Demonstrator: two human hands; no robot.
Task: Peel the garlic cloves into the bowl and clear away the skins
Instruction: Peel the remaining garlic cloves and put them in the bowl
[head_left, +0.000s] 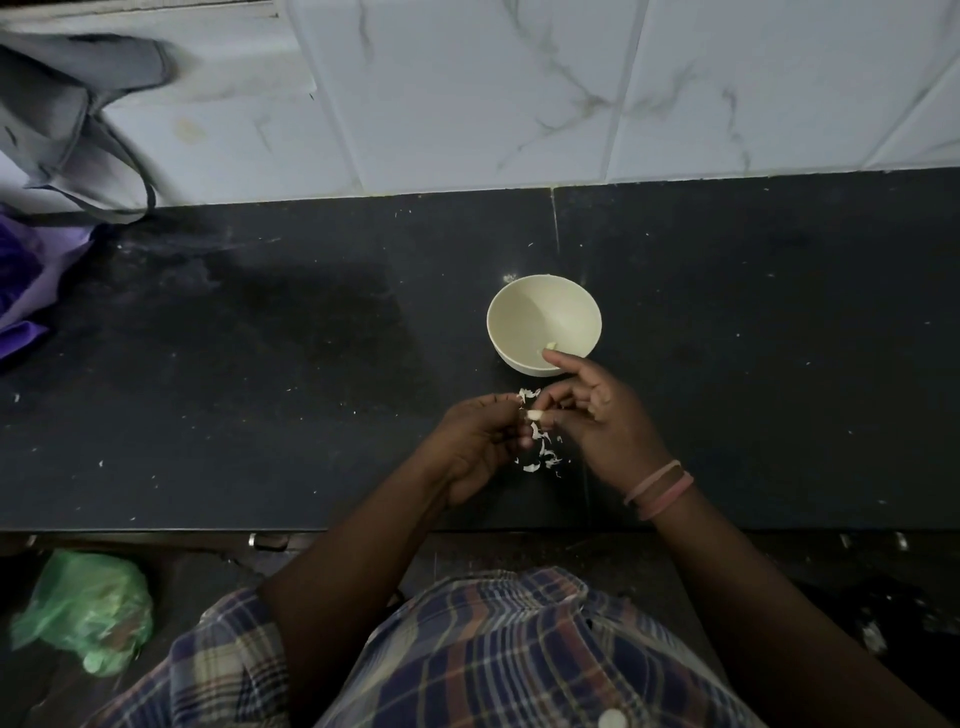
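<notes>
Both hands meet over the dark counter (260, 364), just in front of the cream bowl (519, 312). Left hand (478, 441): fingers curled, pinching a garlic clove (535, 415) at the fingertips. Right hand (597, 415): thumb and lower fingers pinch the same clove; index finger extended toward the bowl's near rim. Bowl holds one small pale piece (551, 345). Loose skins (543, 457) lie scattered on the counter directly below the hands. Green plastic bag (83, 613) lies lower left, below the counter edge.
</notes>
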